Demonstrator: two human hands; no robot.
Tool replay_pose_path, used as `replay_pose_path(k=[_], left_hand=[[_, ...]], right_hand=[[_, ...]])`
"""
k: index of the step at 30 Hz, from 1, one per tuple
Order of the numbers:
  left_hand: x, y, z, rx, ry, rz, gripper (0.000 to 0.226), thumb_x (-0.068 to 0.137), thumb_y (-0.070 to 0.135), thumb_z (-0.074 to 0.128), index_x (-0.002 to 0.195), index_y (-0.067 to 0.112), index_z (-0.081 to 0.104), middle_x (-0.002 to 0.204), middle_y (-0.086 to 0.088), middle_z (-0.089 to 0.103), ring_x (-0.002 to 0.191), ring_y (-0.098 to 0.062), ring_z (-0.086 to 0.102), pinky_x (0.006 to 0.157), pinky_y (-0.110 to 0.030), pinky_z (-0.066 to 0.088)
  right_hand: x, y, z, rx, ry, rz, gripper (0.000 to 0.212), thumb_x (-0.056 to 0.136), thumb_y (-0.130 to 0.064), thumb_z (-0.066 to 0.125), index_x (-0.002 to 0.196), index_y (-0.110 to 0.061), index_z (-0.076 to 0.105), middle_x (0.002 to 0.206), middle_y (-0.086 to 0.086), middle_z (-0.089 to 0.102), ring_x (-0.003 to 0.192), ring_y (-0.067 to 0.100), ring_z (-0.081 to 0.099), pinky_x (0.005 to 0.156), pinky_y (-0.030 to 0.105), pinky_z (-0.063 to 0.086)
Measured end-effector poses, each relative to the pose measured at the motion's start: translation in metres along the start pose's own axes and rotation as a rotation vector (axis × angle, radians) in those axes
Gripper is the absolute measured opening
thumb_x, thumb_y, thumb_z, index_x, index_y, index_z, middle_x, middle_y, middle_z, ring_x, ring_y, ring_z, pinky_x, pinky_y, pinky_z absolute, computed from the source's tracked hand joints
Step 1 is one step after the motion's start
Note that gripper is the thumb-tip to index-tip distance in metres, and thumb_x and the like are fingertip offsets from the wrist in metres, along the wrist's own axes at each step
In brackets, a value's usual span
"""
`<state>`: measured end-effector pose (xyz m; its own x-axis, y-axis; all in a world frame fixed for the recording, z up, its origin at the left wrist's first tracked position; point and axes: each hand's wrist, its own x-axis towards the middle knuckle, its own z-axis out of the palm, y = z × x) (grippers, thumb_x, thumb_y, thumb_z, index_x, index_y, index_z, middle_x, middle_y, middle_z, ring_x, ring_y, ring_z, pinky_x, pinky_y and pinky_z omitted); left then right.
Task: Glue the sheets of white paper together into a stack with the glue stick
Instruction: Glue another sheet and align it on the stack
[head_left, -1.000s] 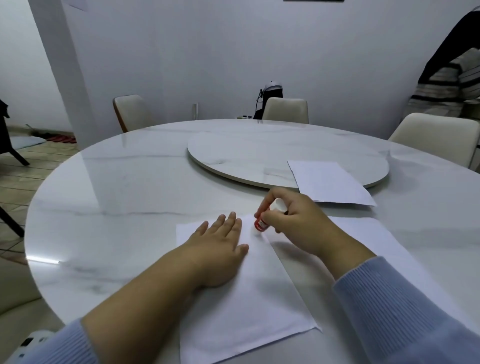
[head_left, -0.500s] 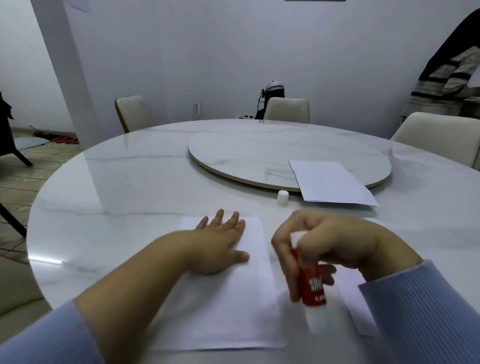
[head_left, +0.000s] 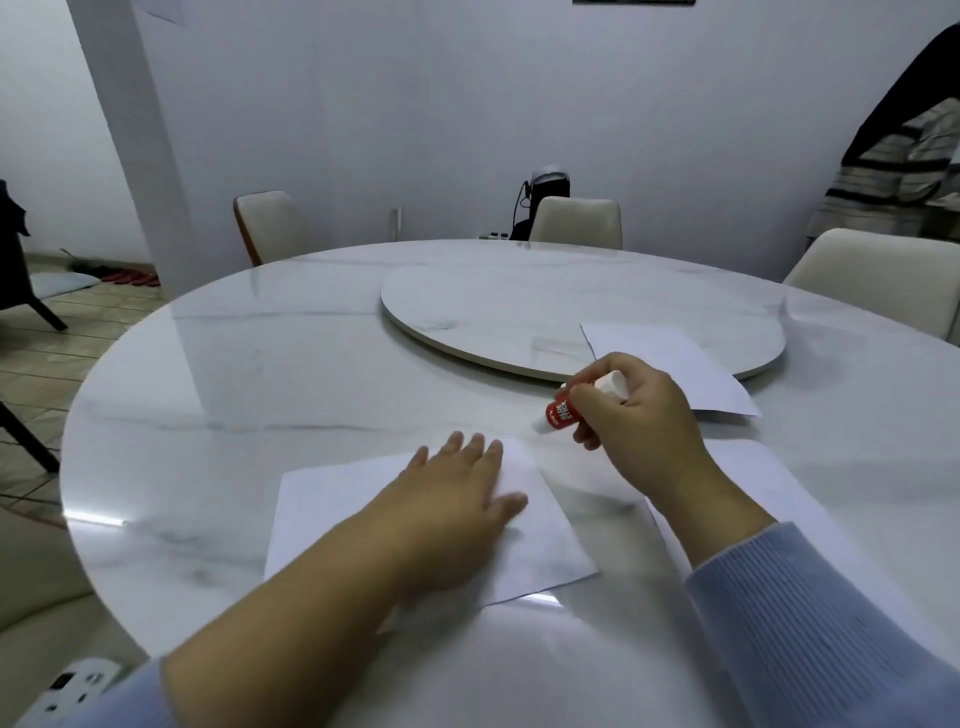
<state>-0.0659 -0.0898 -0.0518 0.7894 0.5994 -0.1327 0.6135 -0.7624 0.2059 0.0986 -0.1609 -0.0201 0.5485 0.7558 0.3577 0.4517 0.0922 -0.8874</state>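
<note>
The glue stick (head_left: 562, 412) is a short, smooth plastic cylinder with a red body bearing white lettering, a white tip at its lower end and a white base at its upper end. It is tilted, its long axis running from the upper right down to the lower left, with the tip pointing down-left toward the table (head_left: 291, 374) just beyond the far right corner of the nearest sheet (head_left: 545, 540). The right hand (head_left: 639, 421) grips it in a closed fist, fingers curled around the red barrel. The left hand (head_left: 457, 499) lies flat with fingers spread, palm pressed on that thin, matte white sheet, which sits close to the table's near edge. A second sheet (head_left: 769, 478) lies to the right under the right forearm, and a third sheet (head_left: 670, 358) rests partly on the rim of the round turntable (head_left: 519, 306) in the table's middle. The table is round, glossy white marble with faint grey veins. Both sleeves (head_left: 810, 623) are ribbed light-blue knit.
</note>
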Motion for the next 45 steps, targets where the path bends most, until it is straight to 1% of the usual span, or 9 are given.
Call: replay_pose_path(k=[5, 10, 15, 22, 25, 29, 33, 37, 45], left_hand=[[-0.002, -0.003, 0.011, 0.085, -0.028, -0.029, 0.066, 0.093, 0.055, 0.014, 0.147, 0.027, -0.012, 0.157, 0.005, -0.020, 0.143, -0.014, -0.021, 0.118, -0.040, -0.009], [-0.002, -0.003, 0.012, 0.088, 0.009, -0.021, 0.064, 0.095, 0.052, 0.013, 0.147, 0.026, -0.012, 0.157, 0.004, -0.020, 0.143, -0.014, -0.020, 0.118, -0.040, -0.009], [-0.003, -0.003, 0.013, 0.096, 0.021, -0.026, 0.059, 0.097, 0.045, 0.011, 0.147, 0.025, -0.012, 0.157, 0.004, -0.019, 0.144, -0.013, -0.018, 0.118, -0.038, -0.009], [-0.004, -0.002, 0.012, 0.091, 0.016, -0.022, 0.059, 0.097, 0.044, 0.012, 0.148, 0.025, -0.012, 0.157, 0.004, -0.019, 0.144, -0.013, -0.018, 0.118, -0.038, -0.009], [-0.006, -0.002, 0.010, 0.089, 0.008, 0.012, 0.058, 0.098, 0.042, 0.013, 0.148, 0.025, -0.011, 0.157, 0.005, -0.019, 0.144, -0.012, -0.018, 0.118, -0.037, -0.009], [-0.009, 0.005, 0.011, 0.085, 0.001, 0.063, 0.058, 0.098, 0.042, 0.014, 0.148, 0.026, -0.010, 0.157, 0.007, -0.018, 0.143, -0.011, -0.018, 0.118, -0.036, -0.010], [-0.010, 0.012, 0.014, 0.087, 0.037, 0.104, 0.059, 0.098, 0.042, 0.016, 0.149, 0.025, -0.008, 0.158, 0.006, -0.016, 0.144, -0.011, -0.017, 0.118, -0.035, -0.010], [-0.012, 0.019, 0.016, 0.067, 0.045, 0.149, 0.059, 0.097, 0.042, 0.018, 0.149, 0.026, -0.007, 0.158, 0.006, -0.016, 0.143, -0.009, -0.018, 0.118, -0.034, -0.011], [-0.014, 0.024, 0.016, 0.062, 0.033, 0.159, 0.059, 0.098, 0.042, 0.019, 0.149, 0.026, -0.006, 0.158, 0.006, -0.016, 0.143, -0.006, -0.016, 0.118, -0.035, -0.011]], right_hand=[[-0.005, 0.002, 0.008, -0.145, -0.181, -0.041, 0.009, 0.074, -0.028, 0.058, 0.079, -0.027, 0.065, 0.074, -0.020, 0.072, 0.066, 0.019, 0.065, 0.068, 0.041, 0.056], [-0.006, 0.001, 0.012, -0.250, -0.297, -0.050, 0.006, 0.077, -0.026, 0.062, 0.081, -0.028, 0.064, 0.088, 0.004, 0.073, 0.080, 0.022, 0.066, 0.077, 0.041, 0.056], [-0.010, -0.013, -0.004, -0.292, -0.381, -0.046, 0.006, 0.064, -0.029, 0.060, 0.068, -0.025, 0.063, 0.072, -0.002, 0.072, 0.052, 0.018, 0.057, 0.050, 0.026, 0.046], [-0.007, -0.019, -0.023, -0.103, -0.859, 0.134, 0.002, 0.058, -0.016, 0.059, 0.058, -0.014, 0.059, 0.070, 0.022, 0.073, 0.042, 0.024, 0.046, 0.040, 0.020, 0.036], [0.004, -0.013, -0.038, 0.377, -0.560, 0.083, 0.007, 0.064, 0.000, 0.059, 0.063, -0.006, 0.063, 0.070, 0.022, 0.071, 0.044, 0.025, 0.055, 0.039, 0.021, 0.042], [0.020, 0.003, -0.053, 0.887, 0.000, 0.059, 0.030, 0.082, 0.010, 0.054, 0.066, -0.016, 0.057, 0.081, 0.013, 0.071, 0.081, 0.028, 0.073, 0.071, 0.026, 0.058], [0.026, 0.024, -0.037, 0.539, 0.199, 0.101, 0.035, 0.082, 0.005, 0.064, 0.062, -0.023, 0.058, 0.081, 0.005, 0.068, 0.077, 0.021, 0.063, 0.070, 0.029, 0.050], [0.025, 0.039, -0.018, 0.067, 0.210, 0.057, 0.034, 0.077, 0.003, 0.069, 0.058, -0.026, 0.070, 0.066, -0.009, 0.070, 0.064, 0.009, 0.065, 0.069, 0.029, 0.054], [0.033, 0.051, 0.003, -0.161, 0.150, 0.006, 0.025, 0.080, 0.002, 0.065, 0.073, -0.021, 0.074, 0.100, -0.002, 0.071, 0.087, 0.014, 0.066, 0.082, 0.029, 0.053]])
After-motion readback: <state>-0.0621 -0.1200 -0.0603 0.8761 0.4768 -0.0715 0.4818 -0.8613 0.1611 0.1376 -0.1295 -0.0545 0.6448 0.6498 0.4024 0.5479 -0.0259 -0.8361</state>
